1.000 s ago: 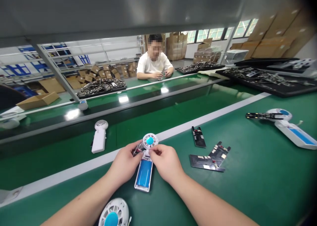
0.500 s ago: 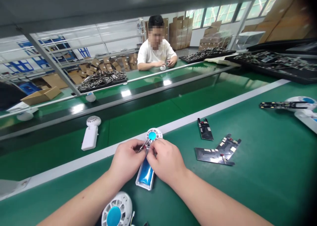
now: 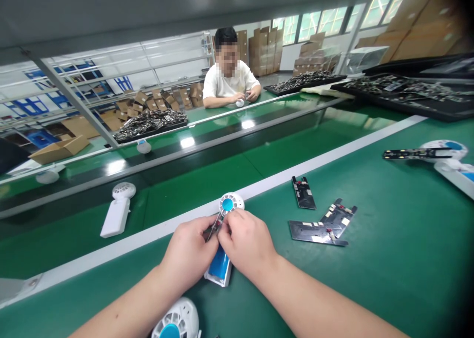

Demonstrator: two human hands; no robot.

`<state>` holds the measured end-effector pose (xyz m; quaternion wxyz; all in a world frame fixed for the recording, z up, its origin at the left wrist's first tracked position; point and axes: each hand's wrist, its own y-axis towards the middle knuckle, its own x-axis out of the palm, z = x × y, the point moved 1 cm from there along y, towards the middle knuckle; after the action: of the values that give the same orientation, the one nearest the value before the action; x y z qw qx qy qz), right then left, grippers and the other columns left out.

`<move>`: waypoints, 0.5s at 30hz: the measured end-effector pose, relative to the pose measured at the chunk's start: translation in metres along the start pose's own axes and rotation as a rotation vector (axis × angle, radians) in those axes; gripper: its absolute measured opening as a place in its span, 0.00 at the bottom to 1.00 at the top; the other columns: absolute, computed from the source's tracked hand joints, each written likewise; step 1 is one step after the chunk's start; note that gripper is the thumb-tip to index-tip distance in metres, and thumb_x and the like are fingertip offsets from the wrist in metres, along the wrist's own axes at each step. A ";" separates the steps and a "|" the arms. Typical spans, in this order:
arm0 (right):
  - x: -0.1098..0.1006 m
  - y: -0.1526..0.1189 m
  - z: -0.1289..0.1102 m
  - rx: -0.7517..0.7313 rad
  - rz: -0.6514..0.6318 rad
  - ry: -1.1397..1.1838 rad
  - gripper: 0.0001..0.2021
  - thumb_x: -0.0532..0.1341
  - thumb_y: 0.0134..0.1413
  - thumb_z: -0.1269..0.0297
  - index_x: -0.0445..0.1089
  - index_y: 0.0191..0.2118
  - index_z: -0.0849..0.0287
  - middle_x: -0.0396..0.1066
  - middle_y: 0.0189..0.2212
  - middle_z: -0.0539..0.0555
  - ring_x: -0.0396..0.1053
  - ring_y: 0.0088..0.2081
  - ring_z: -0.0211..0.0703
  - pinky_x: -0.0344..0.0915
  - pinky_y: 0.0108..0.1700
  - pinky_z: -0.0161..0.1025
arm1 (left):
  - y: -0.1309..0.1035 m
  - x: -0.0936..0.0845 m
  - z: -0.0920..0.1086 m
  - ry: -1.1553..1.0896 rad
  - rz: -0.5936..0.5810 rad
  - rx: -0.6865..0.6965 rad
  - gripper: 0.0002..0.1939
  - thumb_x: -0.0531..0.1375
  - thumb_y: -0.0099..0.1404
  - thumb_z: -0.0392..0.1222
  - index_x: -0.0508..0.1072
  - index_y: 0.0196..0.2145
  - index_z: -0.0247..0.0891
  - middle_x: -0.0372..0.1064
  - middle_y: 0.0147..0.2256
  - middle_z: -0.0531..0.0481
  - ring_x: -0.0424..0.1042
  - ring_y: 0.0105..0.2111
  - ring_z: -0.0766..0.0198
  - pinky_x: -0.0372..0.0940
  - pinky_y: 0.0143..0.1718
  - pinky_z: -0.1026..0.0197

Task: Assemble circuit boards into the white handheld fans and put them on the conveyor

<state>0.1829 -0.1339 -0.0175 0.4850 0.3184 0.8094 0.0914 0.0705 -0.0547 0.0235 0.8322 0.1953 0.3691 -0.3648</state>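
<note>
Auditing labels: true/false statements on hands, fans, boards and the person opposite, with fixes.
1. The left hand pinches a thin part. True.
2. The right hand lies flat. False: it is curled at a blue-panelled fan.
3. A white fan lies on the green belt. True.
4. Two dark boards overlap; a third board lies apart. True.
5. The person opposite is dressed in black on top. False: in white.

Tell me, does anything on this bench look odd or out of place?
Two black circuit boards right of the right hand overlap at an angle, which looks untidy. No spill or damage stands out.
</note>
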 end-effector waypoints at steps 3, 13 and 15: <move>0.001 0.000 0.001 -0.002 0.014 -0.010 0.06 0.57 0.52 0.72 0.68 0.26 0.58 0.72 0.27 0.54 0.69 0.31 0.45 0.59 0.33 0.38 | -0.003 -0.002 0.003 0.020 -0.014 0.052 0.16 0.59 0.63 0.38 0.80 0.46 0.49 0.80 0.42 0.54 0.78 0.39 0.57 0.70 0.39 0.61; 0.001 0.001 0.000 0.032 0.022 -0.028 0.05 0.57 0.49 0.72 0.68 0.25 0.59 0.72 0.25 0.54 0.70 0.29 0.46 0.59 0.31 0.39 | -0.003 0.000 -0.004 0.098 0.015 0.184 0.18 0.58 0.65 0.38 0.77 0.51 0.48 0.78 0.47 0.53 0.78 0.45 0.57 0.70 0.47 0.60; 0.000 0.001 0.000 0.032 0.030 -0.032 0.06 0.57 0.49 0.72 0.68 0.25 0.59 0.72 0.25 0.55 0.70 0.29 0.45 0.59 0.31 0.39 | -0.003 0.000 -0.003 0.123 0.019 0.201 0.18 0.58 0.65 0.37 0.77 0.51 0.48 0.78 0.47 0.52 0.78 0.44 0.58 0.70 0.46 0.60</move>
<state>0.1831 -0.1326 -0.0172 0.4910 0.3396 0.7982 0.0805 0.0669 -0.0543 0.0216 0.7875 0.3032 0.3794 -0.3794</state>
